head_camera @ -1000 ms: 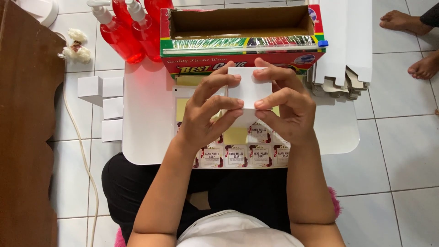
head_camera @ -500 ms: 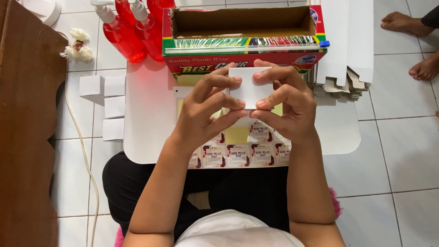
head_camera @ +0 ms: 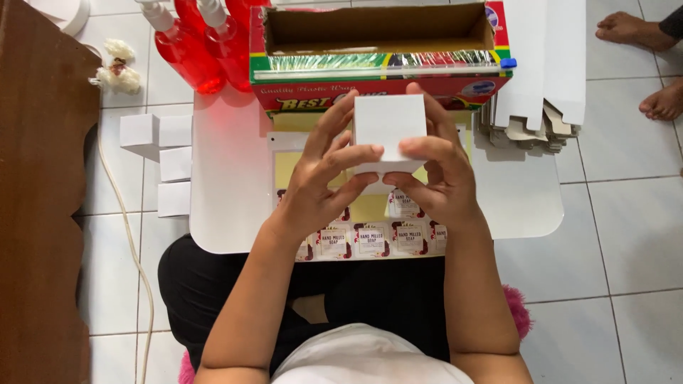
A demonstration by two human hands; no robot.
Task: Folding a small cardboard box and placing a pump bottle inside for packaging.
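A small white cardboard box is held up over a white lap table, its broad face turned toward me. My left hand grips its left side and lower edge. On the other side my right hand has fingers across its front and right edge. Under both hands lies a yellow-backed sheet of square stickers, partly hidden by them.
A long red and green plastic-wrap box stands open at the table's far edge, with red pump bottles to its left. Flat white box blanks are stacked at right, small white boxes on the floor at left. Another person's bare feet show top right.
Both hands have turned and raised the white box, so more of its broad face shows. The fingers shifted from the top edge to the sides and front.
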